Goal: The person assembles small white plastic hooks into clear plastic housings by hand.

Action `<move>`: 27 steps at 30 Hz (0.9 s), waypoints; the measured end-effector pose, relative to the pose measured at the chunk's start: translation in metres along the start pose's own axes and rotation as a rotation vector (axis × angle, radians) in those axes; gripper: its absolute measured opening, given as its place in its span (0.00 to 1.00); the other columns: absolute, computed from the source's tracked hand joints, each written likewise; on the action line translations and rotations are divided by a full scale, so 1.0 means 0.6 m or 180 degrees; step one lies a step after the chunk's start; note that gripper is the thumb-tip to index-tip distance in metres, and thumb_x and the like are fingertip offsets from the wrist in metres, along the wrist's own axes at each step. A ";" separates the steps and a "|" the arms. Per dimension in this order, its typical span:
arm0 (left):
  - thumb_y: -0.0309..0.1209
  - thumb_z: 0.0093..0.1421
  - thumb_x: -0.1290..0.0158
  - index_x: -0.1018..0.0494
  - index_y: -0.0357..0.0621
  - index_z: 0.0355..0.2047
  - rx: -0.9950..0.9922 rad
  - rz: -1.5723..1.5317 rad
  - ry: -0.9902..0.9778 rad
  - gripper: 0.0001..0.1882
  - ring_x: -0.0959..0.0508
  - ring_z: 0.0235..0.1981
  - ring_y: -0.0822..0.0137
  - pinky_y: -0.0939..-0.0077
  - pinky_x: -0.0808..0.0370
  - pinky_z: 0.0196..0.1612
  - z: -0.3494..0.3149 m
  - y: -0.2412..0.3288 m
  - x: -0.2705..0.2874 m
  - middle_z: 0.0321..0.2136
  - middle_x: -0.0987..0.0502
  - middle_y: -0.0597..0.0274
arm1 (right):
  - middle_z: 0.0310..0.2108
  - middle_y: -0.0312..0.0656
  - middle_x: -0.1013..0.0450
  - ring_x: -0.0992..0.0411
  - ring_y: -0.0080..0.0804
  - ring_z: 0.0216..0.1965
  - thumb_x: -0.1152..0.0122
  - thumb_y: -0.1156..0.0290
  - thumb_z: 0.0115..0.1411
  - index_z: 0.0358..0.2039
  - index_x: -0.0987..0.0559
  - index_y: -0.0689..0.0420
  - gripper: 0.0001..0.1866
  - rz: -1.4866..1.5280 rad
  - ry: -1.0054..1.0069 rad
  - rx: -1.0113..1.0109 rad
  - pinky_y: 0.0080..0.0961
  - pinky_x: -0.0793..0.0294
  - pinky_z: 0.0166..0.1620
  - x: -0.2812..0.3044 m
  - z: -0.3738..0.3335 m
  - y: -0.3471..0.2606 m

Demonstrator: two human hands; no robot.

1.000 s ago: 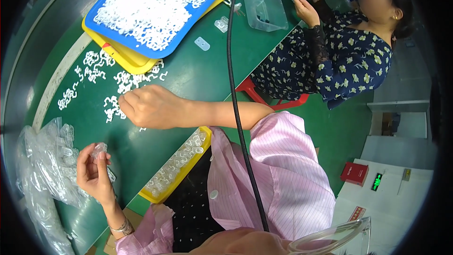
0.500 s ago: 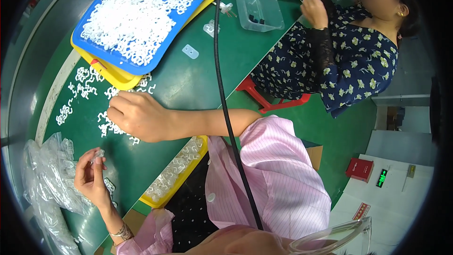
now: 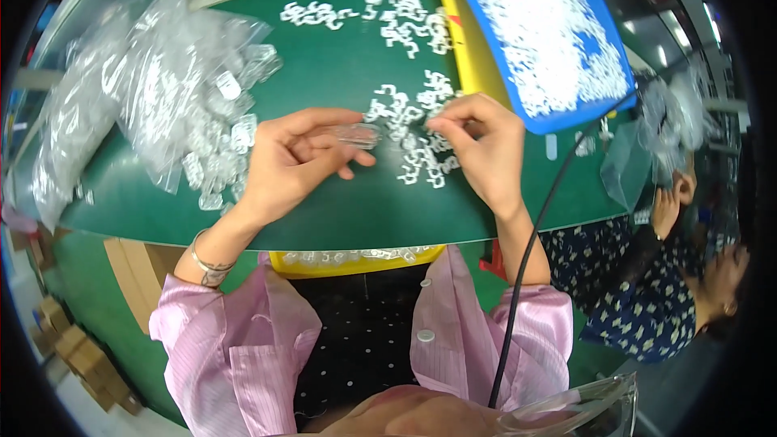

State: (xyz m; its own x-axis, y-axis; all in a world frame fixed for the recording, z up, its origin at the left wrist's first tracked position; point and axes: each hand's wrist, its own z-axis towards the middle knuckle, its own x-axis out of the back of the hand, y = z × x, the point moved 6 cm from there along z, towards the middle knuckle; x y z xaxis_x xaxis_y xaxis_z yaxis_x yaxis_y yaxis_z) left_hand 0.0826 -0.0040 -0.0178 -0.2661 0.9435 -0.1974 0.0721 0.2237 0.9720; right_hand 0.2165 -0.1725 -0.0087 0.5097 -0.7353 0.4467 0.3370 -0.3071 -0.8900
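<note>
My left hand (image 3: 295, 158) holds a small clear plastic part (image 3: 360, 136) between thumb and fingers, above the green table. To its right, my right hand (image 3: 486, 150) has thumb and forefinger pinched together; what sits between the tips is too small to make out. Beneath and between the hands lie loose small white hook-shaped plastic pieces (image 3: 398, 113). More of these white pieces fill a blue tray (image 3: 530, 123), stacked on a yellow tray (image 3: 477, 73) at the right. Clear parts (image 3: 218, 142) like the held one spill from a plastic bag (image 3: 154, 73) at the left.
A yellow tray (image 3: 364, 265) of clear parts sits at the table's near edge, against my body. A black cable (image 3: 530, 263) crosses the view on the right. Another person (image 3: 639, 299) sits at the right. Cardboard boxes (image 3: 89, 364) stand on the floor at left.
The view has swung round toward the table. My right hand, a closed fist over the white pieces before, is now pinched beside my left hand, which still holds a clear part.
</note>
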 end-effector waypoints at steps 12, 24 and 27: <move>0.17 0.57 0.49 0.31 0.28 0.47 0.0020 -0.0333 0.0050 0.16 0.19 0.35 0.66 0.81 0.23 0.31 -0.004 0.003 0.021 0.32 0.22 0.53 | 0.28 0.45 0.25 0.26 0.25 0.28 0.43 0.82 0.57 0.32 0.25 0.68 0.03 0.1152 -0.0659 -0.0551 0.20 0.25 0.34 -0.055 0.024 -0.043; 0.22 0.61 0.50 0.27 0.30 0.40 -0.0036 -0.0126 0.0242 0.09 0.23 0.21 0.71 0.84 0.30 0.20 0.006 0.008 0.038 0.26 0.24 0.58 | 0.29 0.47 0.23 0.24 0.29 0.28 0.44 0.79 0.59 0.43 0.25 0.68 0.12 0.2687 -0.1416 -0.0854 0.21 0.23 0.33 -0.101 0.023 -0.026; 0.22 0.61 0.50 0.27 0.30 0.41 0.0062 0.0050 0.0242 0.09 0.24 0.20 0.72 0.86 0.32 0.19 0.007 -0.006 0.043 0.27 0.23 0.56 | 0.29 0.46 0.24 0.24 0.29 0.28 0.44 0.79 0.59 0.44 0.25 0.69 0.12 0.3255 -0.1785 -0.1261 0.20 0.22 0.32 -0.113 0.019 -0.030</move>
State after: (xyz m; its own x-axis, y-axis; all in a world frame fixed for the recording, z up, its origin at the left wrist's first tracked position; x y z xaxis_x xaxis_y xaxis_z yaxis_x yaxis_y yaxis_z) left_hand 0.0795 0.0207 -0.0272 -0.3369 0.9259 -0.1712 0.0954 0.2144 0.9721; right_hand 0.1848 -0.1102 -0.0221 0.7004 -0.4141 -0.5814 -0.6303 0.0234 -0.7760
